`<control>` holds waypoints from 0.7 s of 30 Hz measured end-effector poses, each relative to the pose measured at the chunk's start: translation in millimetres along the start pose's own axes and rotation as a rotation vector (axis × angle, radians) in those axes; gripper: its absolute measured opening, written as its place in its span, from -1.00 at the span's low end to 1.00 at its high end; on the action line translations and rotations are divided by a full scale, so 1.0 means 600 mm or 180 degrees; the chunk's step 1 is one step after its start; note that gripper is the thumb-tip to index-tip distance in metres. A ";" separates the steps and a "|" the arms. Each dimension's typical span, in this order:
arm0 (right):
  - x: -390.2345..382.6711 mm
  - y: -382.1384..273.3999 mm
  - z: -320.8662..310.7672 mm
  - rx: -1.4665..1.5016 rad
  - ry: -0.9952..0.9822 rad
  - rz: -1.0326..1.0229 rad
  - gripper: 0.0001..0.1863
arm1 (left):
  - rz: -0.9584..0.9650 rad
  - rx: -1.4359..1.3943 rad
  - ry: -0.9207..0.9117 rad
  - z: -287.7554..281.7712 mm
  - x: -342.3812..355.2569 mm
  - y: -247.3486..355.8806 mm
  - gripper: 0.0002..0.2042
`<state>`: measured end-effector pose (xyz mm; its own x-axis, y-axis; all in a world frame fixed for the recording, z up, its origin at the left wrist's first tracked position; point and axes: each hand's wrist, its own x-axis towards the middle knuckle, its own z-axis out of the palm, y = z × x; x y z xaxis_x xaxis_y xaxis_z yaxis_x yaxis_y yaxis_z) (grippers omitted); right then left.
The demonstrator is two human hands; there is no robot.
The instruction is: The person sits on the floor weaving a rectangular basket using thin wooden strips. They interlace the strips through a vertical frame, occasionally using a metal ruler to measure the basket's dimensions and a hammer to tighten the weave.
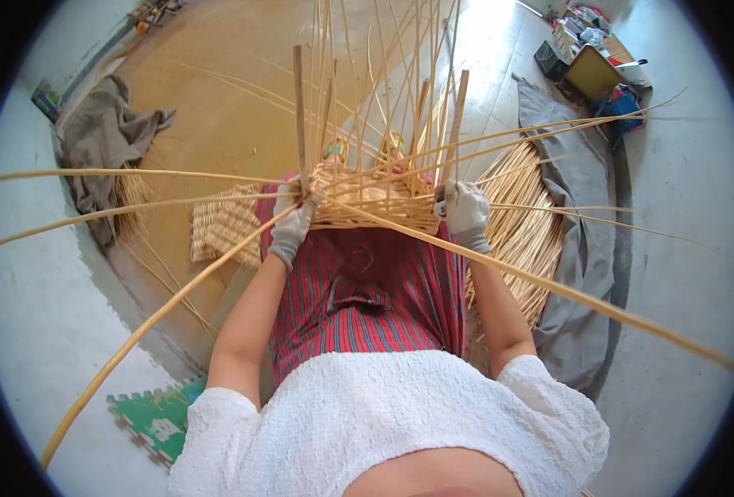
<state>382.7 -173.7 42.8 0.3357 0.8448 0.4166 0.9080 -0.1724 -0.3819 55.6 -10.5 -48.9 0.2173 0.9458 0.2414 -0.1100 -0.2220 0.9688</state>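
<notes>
A partly woven wicker basket (375, 217) rests across my lap, its long pale canes fanning upward and out to both sides. At its left corner my left hand (296, 217), in a grey-white work glove, is closed round the woven edge and canes beside an upright wooden stake (300, 108). My right hand (466, 211), gloved too, is closed at the right corner, by another wooden stake (456, 116). The right fingertips are partly hidden. One thick cane (541, 290) runs from near my left hand across to the lower right, passing in front of my right forearm.
A big bundle of loose canes (524, 224) lies to my right beside a grey cloth (574, 248). On the left are woven pieces (222, 219), a crumpled grey cloth (106, 128) and a green foam mat (156, 418). Boxes with clutter (594, 73) stand at the far right.
</notes>
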 end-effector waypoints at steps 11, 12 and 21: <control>-0.129 -0.061 -0.025 0.2293 -0.0238 0.0940 -0.73 | 0.0062 0.0196 0.0941 -0.002 -0.108 0.056 -0.76; -0.177 -0.065 -0.016 0.2626 -0.0562 0.1212 -0.68 | 0.0366 0.0923 0.0694 -0.003 -0.131 0.064 -0.72; -0.125 -0.166 -0.081 -0.0351 -0.0742 -0.0739 -0.09 | 0.2191 0.4334 -0.0792 0.110 -0.066 0.145 -0.45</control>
<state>279.1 -244.6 90.0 0.0620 0.9587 0.2774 0.9793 -0.0048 -0.2023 101.3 -82.6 29.6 0.6631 0.5421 0.5162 0.6539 -0.7551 -0.0470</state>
